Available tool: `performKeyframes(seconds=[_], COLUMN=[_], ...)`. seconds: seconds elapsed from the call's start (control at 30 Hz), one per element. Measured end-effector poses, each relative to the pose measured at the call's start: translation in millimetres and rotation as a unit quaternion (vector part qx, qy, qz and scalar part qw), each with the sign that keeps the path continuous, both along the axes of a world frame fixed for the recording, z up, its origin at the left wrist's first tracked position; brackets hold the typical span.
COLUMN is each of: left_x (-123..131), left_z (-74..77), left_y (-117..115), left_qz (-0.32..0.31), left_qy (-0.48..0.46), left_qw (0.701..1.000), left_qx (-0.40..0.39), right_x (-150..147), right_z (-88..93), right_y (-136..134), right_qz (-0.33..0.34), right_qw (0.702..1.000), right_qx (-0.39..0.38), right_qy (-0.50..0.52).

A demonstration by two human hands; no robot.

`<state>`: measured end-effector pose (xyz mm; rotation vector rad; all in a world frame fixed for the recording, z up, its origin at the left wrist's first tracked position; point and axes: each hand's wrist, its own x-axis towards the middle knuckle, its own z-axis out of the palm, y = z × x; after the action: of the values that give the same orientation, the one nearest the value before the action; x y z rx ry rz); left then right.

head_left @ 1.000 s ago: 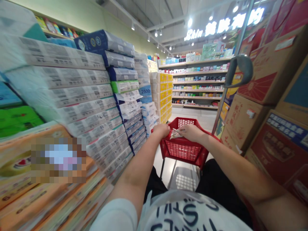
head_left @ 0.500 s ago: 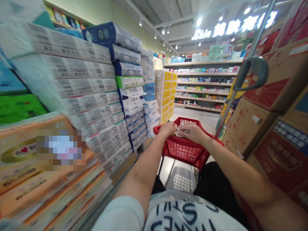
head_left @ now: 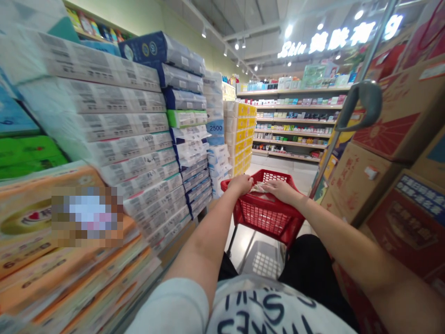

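Observation:
In the head view a red shopping cart (head_left: 267,215) stands directly in front of my body. My left hand (head_left: 242,185) is closed at the left end of its near edge, around the cart handle. A crumpled white tissue (head_left: 258,187) lies across the handle between my hands. My right hand (head_left: 281,190) rests on the right part of the handle, its extended fingers over the tissue's right end. What lies under the right palm is hidden.
Tall stacks of wrapped paper packs (head_left: 121,106) line the left side, with orange packs (head_left: 31,227) closest. Cardboard boxes (head_left: 368,176) are piled on the right beside a metal pole with a grey handle (head_left: 359,106). Stocked shelves (head_left: 295,106) stand ahead.
My right hand has flattened and shifted slightly, its fingers now straighter. More of the white tissue shows between the hands. My left hand has moved slightly left; the cart is almost in place.

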<state>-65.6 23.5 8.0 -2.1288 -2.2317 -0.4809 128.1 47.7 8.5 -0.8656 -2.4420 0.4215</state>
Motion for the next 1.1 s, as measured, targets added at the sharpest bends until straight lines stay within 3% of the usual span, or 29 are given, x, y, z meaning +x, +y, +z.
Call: performKeyframes(seconds=[0.1,0.2,0.27,0.47,0.7,0.87,0.93,1.03,1.1], left_x=[-2.9,-5.5,-6.6,-7.8,-6.5,-5.6,-5.7,-6.4,-7.0], left_z=[-0.6,-1.8,-2.9,-5.0,-4.6,-4.2,-4.2,-4.7,-5.4], left_y=[2.1,3.7,4.8,6.9,6.9,6.1,5.6,5.2,5.3], left_qz=[-0.012,-0.019,-0.017,-0.016,-0.01,-0.011,-0.008,-0.011,-0.015], left_qy=[0.003,0.002,0.005,0.01,0.002,-0.002,-0.003,-0.009,-0.011], left_qw=[1.0,1.0,1.0,0.999,1.0,1.0,1.0,1.0,1.0], left_qx=[0.003,0.005,0.008,0.027,0.019,0.022,0.021,0.02,0.021], right_x=[0.3,-1.2,-2.5,-3.7,-1.7,-1.8,-1.6,-1.1,-0.9], right_z=[-4.3,-3.4,-2.4,-1.8,-4.1,-7.4,-6.7,-5.6,-6.3], right_y=[-6.8,-14.9,-17.4,-15.2,-13.1,-7.7,-9.1,-12.6,-13.0], right_qz=[-0.001,0.082,0.11,-0.029,0.059,-0.045,-0.02,0.085,0.085], right_qw=[0.999,0.991,0.988,0.998,0.994,0.997,0.997,0.989,0.988], right_qx=[0.029,0.092,0.094,0.048,0.083,0.057,0.072,0.114,0.12], right_qy=[0.027,0.049,0.061,0.022,0.04,0.03,0.034,0.048,0.051])
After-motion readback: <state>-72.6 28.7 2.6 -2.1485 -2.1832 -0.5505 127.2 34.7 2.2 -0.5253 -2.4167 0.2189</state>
